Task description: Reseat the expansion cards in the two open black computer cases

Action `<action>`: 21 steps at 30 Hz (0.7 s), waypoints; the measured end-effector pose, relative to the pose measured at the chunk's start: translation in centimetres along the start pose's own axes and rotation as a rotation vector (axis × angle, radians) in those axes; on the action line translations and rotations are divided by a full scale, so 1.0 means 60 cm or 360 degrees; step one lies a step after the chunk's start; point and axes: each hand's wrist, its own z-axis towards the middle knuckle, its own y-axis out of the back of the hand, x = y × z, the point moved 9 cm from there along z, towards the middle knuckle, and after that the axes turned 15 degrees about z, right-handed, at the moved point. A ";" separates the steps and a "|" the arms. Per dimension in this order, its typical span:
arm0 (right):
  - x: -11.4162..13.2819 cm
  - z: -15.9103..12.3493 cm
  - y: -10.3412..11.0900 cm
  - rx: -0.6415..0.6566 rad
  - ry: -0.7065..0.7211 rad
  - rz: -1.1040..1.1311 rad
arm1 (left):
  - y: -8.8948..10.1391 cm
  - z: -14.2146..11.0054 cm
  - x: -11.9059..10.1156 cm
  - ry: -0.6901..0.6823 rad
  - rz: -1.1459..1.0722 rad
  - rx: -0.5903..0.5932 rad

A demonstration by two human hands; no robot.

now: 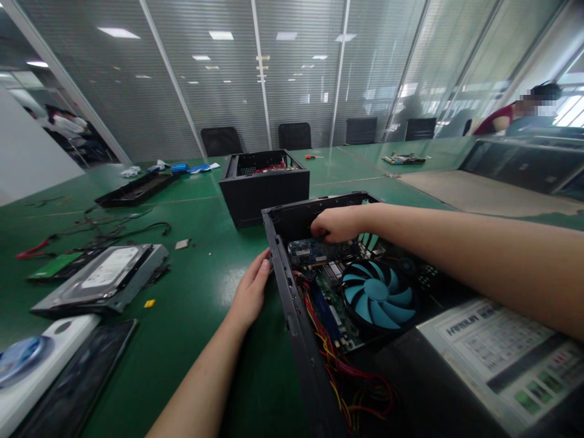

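An open black computer case (292, 304) lies on the green table (196, 304) in front of me. Inside it I see a blue cooling fan (378, 295), a circuit board (319, 250) and red and yellow wires (337, 365). My left hand (252, 288) rests flat against the case's left outer wall, fingers stretched out. My right hand (336, 224) reaches into the far end of the case above the circuit board, fingers curled; what they grip is hidden.
A second black case (263, 185) stands behind. A hard drive in a metal bracket (104, 278), loose cables (100, 231), a black panel (134, 190) and a white device (36, 359) lie at left. A power supply (502, 353) sits at right. Another person (524, 112) sits far right.
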 end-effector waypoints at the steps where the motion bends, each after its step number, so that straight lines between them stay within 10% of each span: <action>1: 0.003 -0.003 0.003 0.0009 0.0009 0.0013 | -0.001 0.001 0.002 0.0007 -0.0011 0.0007; 11: 0.007 -0.022 0.032 -0.0105 0.0102 0.0233 | 0.006 -0.005 -0.011 0.0022 0.0027 -0.0044; 21: 0.044 -0.034 0.076 -0.0399 0.0044 -0.0512 | 0.000 0.000 0.003 0.0045 -0.0054 0.0010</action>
